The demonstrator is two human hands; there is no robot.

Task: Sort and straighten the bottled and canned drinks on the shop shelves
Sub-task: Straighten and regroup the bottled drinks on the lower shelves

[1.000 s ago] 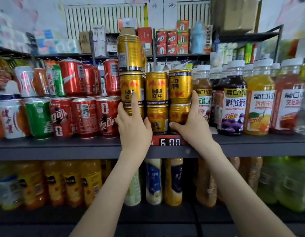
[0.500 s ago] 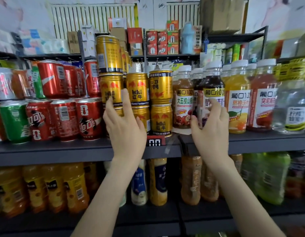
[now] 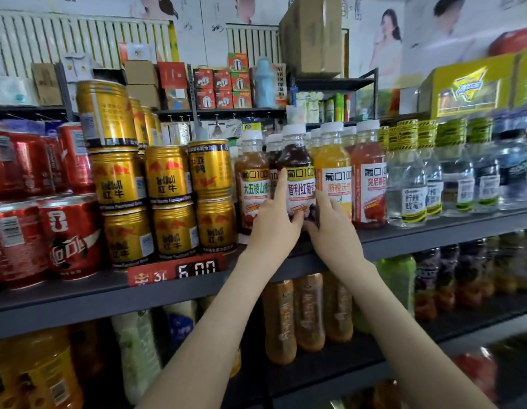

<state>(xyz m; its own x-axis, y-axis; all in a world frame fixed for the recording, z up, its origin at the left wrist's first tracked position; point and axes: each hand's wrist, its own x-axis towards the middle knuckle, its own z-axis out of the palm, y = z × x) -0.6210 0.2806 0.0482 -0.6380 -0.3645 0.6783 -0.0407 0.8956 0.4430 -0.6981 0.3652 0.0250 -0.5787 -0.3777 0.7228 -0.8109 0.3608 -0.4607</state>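
This is a small shop. Dark metal shelves (image 3: pixel 64 302) carry tight rows of stacked gold Red Bull cans (image 3: pixel 168 180), red cola cans (image 3: pixel 69 237) and labelled juice bottles (image 3: pixel 334 184). A red price tag (image 3: pixel 179 270) reading 6.00 sits on the shelf's front edge, and cardboard cartons (image 3: pixel 312 36) are stored above.

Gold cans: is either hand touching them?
No, the left hand and right hand both hold the dark juice bottle, to the right of the gold cans.

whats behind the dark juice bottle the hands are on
Behind the dark juice bottle, held by the left hand and right hand, a second white-capped dark bottle peeks out leftward. Anything further back in that row is covered.
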